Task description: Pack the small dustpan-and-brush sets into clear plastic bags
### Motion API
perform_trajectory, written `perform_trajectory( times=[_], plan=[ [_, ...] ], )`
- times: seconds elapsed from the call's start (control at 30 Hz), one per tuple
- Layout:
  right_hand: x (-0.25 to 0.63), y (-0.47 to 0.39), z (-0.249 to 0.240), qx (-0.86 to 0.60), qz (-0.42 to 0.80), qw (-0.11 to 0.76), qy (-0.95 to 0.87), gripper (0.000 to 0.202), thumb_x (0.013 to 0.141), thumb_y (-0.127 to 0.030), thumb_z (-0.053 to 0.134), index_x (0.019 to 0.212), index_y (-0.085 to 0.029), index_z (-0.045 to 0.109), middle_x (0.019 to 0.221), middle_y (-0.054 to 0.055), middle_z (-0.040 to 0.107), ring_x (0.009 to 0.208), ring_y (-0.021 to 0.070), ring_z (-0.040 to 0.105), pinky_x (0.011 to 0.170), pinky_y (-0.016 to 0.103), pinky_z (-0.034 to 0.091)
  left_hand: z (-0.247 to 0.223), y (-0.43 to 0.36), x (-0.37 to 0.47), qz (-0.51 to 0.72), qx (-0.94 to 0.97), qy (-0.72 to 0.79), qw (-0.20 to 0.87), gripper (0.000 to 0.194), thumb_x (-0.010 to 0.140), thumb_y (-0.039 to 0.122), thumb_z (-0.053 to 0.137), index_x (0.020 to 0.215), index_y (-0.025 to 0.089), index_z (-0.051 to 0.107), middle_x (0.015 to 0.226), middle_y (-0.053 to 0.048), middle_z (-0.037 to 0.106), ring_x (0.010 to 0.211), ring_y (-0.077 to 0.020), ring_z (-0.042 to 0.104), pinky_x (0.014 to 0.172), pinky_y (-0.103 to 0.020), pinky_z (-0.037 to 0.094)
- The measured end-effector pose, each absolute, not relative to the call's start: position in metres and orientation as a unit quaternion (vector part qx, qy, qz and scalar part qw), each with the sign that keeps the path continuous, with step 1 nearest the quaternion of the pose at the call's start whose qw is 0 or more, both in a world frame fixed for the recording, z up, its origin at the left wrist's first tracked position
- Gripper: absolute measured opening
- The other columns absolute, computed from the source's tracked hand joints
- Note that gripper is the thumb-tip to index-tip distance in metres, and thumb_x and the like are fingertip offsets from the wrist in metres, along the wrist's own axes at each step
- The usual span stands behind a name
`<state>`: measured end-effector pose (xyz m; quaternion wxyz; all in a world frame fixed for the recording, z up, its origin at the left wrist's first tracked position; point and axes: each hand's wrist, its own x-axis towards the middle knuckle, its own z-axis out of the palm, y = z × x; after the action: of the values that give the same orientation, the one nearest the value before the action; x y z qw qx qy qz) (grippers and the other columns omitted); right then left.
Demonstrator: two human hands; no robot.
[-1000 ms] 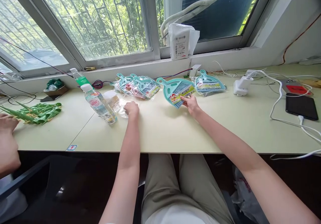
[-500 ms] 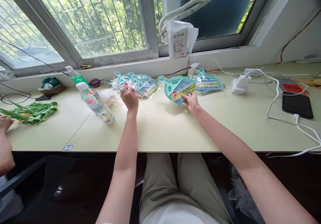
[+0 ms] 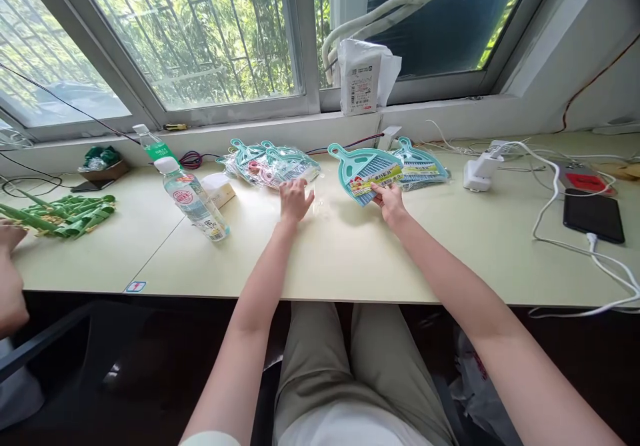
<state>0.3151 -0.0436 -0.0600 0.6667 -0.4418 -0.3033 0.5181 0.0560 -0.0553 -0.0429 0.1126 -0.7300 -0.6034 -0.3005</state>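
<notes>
My right hand (image 3: 391, 205) pinches the lower edge of a turquoise dustpan and brush set (image 3: 367, 169), fingers on its yellow label. The set is tilted, its handle pointing up and left, above the tabletop. My left hand (image 3: 295, 201) is empty, thumb apart from the fingers, over the table just in front of a pile of dustpan sets in clear plastic (image 3: 273, 164). Pink scissors handles (image 3: 261, 171) show in that pile. Behind my right hand lies another stack of dustpan sets (image 3: 423, 166).
To the left stand a clear drink bottle (image 3: 193, 199) and a small pale box (image 3: 219, 191). Green woven strips (image 3: 75, 216) lie beside another person's hand (image 3: 10, 233). A white charger (image 3: 481, 169), cables and a black phone (image 3: 594, 215) are on the right.
My left hand has left the pile, moving right and towards me, and its fingers have spread. My right hand still holds the dustpan set; the view has shifted slightly.
</notes>
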Motion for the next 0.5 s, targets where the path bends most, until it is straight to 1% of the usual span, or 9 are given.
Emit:
perform_trajectory(
  times=[0.1,0.13,0.2,0.27,0.3,0.37,0.5],
  plan=[
    [0.317,-0.042,-0.058,-0.441,0.521,0.664,-0.305,0.032,0.074,-0.01,0.072,0.098,-0.024,0.057,0.095,-0.001,0.072,0.085,0.013,0.071,0.081,0.03,0.062,-0.053,-0.05,0.054,-0.2,-0.716,-0.66,0.108,0.048,0.084,0.049,0.057,0.117,0.014,0.06,0.115,-0.018,0.064,0.114,-0.0349,0.053,0.108,-0.048,0.027],
    [0.318,-0.041,-0.057,-0.441,0.525,0.658,-0.311,0.032,0.073,-0.009,0.073,0.097,-0.024,0.058,0.094,-0.001,0.073,0.084,0.0131,0.071,0.08,0.03,0.063,-0.054,-0.049,0.054,-0.182,-0.707,-0.675,0.109,0.05,0.082,0.05,0.059,0.117,0.014,0.061,0.118,-0.019,0.063,0.116,-0.0368,0.053,0.107,-0.049,0.028],
    [0.321,-0.039,-0.055,-0.442,0.541,0.633,-0.333,0.032,0.07,-0.007,0.074,0.093,-0.023,0.059,0.089,-0.001,0.073,0.079,0.014,0.072,0.075,0.031,0.064,-0.054,-0.049,0.055,-0.158,-0.695,-0.693,0.105,0.041,0.082,0.042,0.059,0.112,0.014,0.065,0.118,-0.02,0.063,0.114,-0.0379,0.054,0.103,-0.049,0.031],
    [0.324,-0.038,-0.053,-0.444,0.566,0.593,-0.362,0.034,0.067,-0.003,0.076,0.091,-0.021,0.061,0.084,0.0,0.074,0.073,0.0159,0.072,0.068,0.032,0.065,-0.051,-0.05,0.057,-0.142,-0.688,-0.705,0.093,0.028,0.083,0.028,0.055,0.105,0.017,0.068,0.113,-0.018,0.065,0.109,-0.0361,0.058,0.099,-0.048,0.035],
    [0.326,-0.038,-0.052,-0.449,0.577,0.569,-0.376,0.034,0.065,-0.002,0.077,0.091,-0.02,0.062,0.081,0.002,0.074,0.07,0.0169,0.072,0.066,0.032,0.065,-0.05,-0.05,0.057,-0.137,-0.687,-0.709,0.085,0.025,0.083,0.023,0.053,0.101,0.018,0.07,0.111,-0.018,0.066,0.107,-0.0351,0.059,0.097,-0.047,0.037],
    [0.33,-0.037,-0.051,-0.464,0.593,0.522,-0.401,0.035,0.063,-0.001,0.079,0.092,-0.016,0.065,0.079,0.005,0.075,0.067,0.0187,0.072,0.064,0.033,0.064,-0.048,-0.05,0.057,-0.138,-0.683,-0.714,0.068,0.027,0.082,0.015,0.05,0.098,0.018,0.071,0.111,-0.018,0.066,0.106,-0.0343,0.061,0.093,-0.045,0.04],
    [0.334,-0.037,-0.054,-0.497,0.603,0.456,-0.427,0.035,0.061,-0.001,0.081,0.09,-0.013,0.067,0.081,0.009,0.076,0.064,0.0206,0.073,0.065,0.034,0.064,-0.047,-0.049,0.051,-0.17,-0.664,-0.727,0.041,0.036,0.08,0.006,0.046,0.103,0.018,0.071,0.112,-0.017,0.066,0.109,-0.0325,0.06,0.09,-0.041,0.045]
  ],
)
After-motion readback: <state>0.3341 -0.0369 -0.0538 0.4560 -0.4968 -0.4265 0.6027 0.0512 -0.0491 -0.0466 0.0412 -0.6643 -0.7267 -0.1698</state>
